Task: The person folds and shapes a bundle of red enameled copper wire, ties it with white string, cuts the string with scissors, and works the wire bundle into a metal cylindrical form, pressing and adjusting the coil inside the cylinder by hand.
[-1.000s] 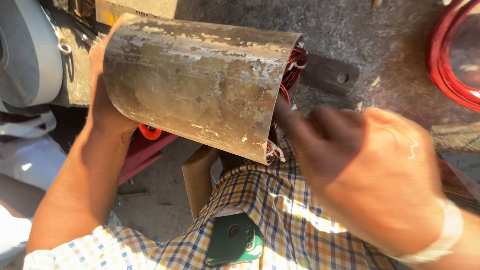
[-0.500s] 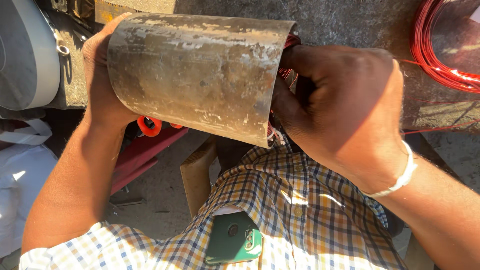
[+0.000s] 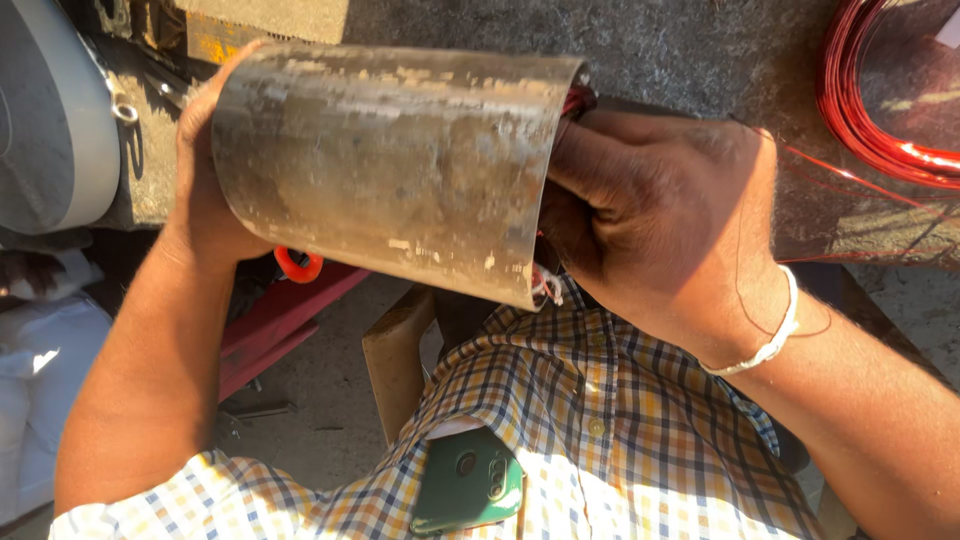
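Observation:
A worn, rusty metal cylinder (image 3: 390, 165) lies on its side in front of my chest, with red wire windings showing at its right end. My left hand (image 3: 200, 200) grips its left end from behind. My right hand (image 3: 665, 225) presses against the open right end, fingers reaching into the windings, which hide the fingertips. A thin red wire (image 3: 800, 175) runs from my right hand toward the coil at the upper right.
A coil of red wire (image 3: 880, 110) lies on the grey stone bench (image 3: 680, 50) at the upper right. A grey round machine part (image 3: 45, 110) sits at left. Red metal bars (image 3: 290, 320) and a wooden stool edge (image 3: 395, 350) are below. A green phone (image 3: 468, 480) is in my shirt pocket.
My right hand moved up from below the cylinder's right end and now presses into the windings. The cylinder and my left hand stayed almost still.

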